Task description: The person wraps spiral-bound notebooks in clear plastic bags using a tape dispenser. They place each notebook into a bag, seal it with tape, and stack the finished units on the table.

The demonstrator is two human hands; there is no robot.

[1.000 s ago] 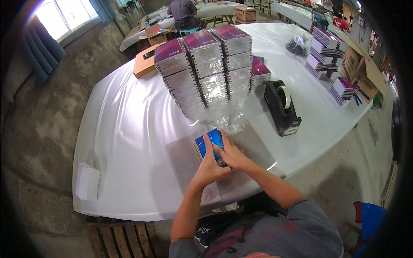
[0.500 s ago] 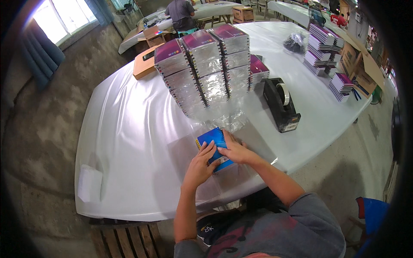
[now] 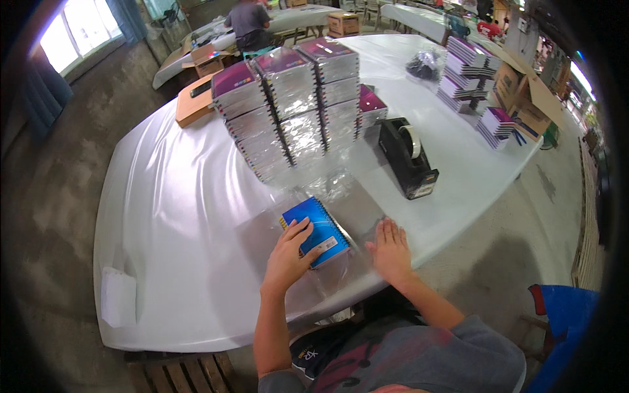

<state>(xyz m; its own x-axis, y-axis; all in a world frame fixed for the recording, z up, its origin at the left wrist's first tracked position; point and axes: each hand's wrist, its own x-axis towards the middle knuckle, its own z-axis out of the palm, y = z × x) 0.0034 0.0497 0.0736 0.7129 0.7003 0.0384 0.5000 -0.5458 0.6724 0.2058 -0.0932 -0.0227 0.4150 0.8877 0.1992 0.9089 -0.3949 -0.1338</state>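
Notebook (image 3: 325,229), blue, lies on clear film (image 3: 360,208) on the table (image 3: 177,255), under my left hand (image 3: 288,257), whose fingers are slightly spread over the cover. My right hand (image 3: 392,254) lies flat at the film's right edge, fingers together, thumb apart. Yellow coil (image 3: 284,223) on the left may belong to another beneath; it's too small to tell. Light, even pressure should hold everything square and the film smooth.
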